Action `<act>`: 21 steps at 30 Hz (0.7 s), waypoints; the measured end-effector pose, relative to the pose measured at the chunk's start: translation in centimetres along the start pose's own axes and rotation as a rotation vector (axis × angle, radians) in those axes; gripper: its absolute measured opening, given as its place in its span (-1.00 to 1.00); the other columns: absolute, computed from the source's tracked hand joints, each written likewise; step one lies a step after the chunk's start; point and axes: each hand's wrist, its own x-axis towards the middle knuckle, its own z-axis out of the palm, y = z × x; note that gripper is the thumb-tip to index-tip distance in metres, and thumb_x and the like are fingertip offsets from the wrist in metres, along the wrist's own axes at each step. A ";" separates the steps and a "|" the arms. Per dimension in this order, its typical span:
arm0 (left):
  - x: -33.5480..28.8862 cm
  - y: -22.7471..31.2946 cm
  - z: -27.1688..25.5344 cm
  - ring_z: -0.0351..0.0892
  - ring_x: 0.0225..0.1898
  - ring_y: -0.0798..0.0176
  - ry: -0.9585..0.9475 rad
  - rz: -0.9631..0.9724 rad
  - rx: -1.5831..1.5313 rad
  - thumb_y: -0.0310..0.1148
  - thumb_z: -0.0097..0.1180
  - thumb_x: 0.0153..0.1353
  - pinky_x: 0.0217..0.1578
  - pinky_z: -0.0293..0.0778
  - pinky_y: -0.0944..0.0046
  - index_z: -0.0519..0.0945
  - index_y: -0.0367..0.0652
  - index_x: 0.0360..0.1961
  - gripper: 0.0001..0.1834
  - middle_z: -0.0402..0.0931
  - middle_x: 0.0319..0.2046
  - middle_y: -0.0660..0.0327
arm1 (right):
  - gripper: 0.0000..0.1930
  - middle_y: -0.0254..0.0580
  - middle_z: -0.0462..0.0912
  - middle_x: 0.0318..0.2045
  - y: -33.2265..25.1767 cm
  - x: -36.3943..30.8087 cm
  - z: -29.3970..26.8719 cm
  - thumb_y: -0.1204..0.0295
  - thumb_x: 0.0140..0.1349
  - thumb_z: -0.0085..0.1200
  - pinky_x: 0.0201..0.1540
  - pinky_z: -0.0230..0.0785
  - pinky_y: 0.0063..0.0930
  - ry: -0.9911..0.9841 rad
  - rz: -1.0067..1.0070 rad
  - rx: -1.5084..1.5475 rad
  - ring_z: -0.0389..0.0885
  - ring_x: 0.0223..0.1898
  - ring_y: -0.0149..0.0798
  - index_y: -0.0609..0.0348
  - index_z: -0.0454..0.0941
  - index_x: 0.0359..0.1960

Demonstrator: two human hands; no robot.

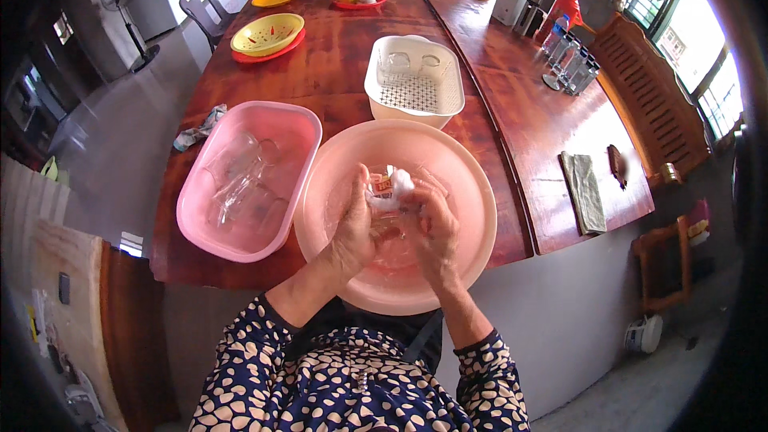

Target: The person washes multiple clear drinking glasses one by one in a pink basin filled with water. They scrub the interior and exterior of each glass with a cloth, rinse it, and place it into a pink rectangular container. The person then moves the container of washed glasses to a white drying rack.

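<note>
Right hand (434, 228) — fingers curled in — holds a white wad (401, 184).

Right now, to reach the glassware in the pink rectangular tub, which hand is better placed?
Probably your left hand: the pink tub, with clear glassware in it, stands left of the round basin, on that hand's side. Your right hand is farther across, at a white wad.

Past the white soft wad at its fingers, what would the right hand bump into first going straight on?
Probably the far wall of the round, pale pink plastic basin; depth is unclear, so the right hand might clear its rim.
</note>
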 end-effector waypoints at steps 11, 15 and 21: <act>-1.4 -1.3 0.7 0.53 -0.26 0.40 -0.139 0.057 0.068 0.17 -0.10 0.26 -0.29 0.55 0.37 0.43 0.03 -0.02 -0.51 0.48 -0.19 0.32 | -0.75 -0.03 0.56 -0.12 -0.1 1.5 0.6 0.63 0.16 0.00 -0.12 0.45 -0.40 0.076 0.239 0.122 0.58 -0.11 -0.13 0.24 0.46 -0.10; 0.1 -1.1 0.2 0.53 -0.33 0.43 -0.114 0.204 0.061 0.10 0.03 0.23 -0.43 0.55 0.40 0.37 0.06 -0.08 -0.59 0.45 -0.29 0.34 | -0.72 -0.05 0.58 -0.14 0.0 0.2 1.3 0.63 0.18 -0.01 -0.12 0.44 -0.40 0.099 0.098 -0.067 0.59 -0.14 -0.15 0.22 0.44 -0.05; 0.5 -0.1 -0.9 0.56 -0.33 0.35 -0.031 -0.026 -0.153 0.28 -0.08 0.18 -0.31 0.53 0.33 0.47 -0.03 -0.22 -0.44 0.51 -0.37 0.29 | -0.61 0.07 0.42 0.03 -0.1 -3.2 1.8 0.68 0.04 0.08 -0.03 0.40 -0.19 0.057 -0.312 -0.395 0.42 0.01 0.10 0.22 0.50 -0.03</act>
